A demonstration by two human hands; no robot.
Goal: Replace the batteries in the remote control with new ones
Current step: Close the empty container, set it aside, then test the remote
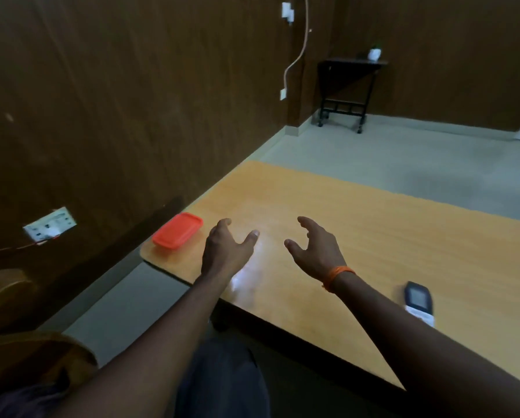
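Observation:
The remote control (418, 302), dark at its screen end and white below, lies on the wooden table (373, 236) near the front edge, right of my right forearm. A red lidded box (178, 230) sits at the table's left corner. My left hand (227, 248) hovers over the table just right of the red box, fingers spread and empty. My right hand (314, 250) hovers beside it, also spread and empty, with an orange thread around its wrist. No batteries are visible.
Dark wood panelling runs along the left, with a wall socket (50, 227) low down. A wooden chair (5, 297) stands at the lower left. A small black side table (347, 86) with a white pot stands in the far corner on the grey floor.

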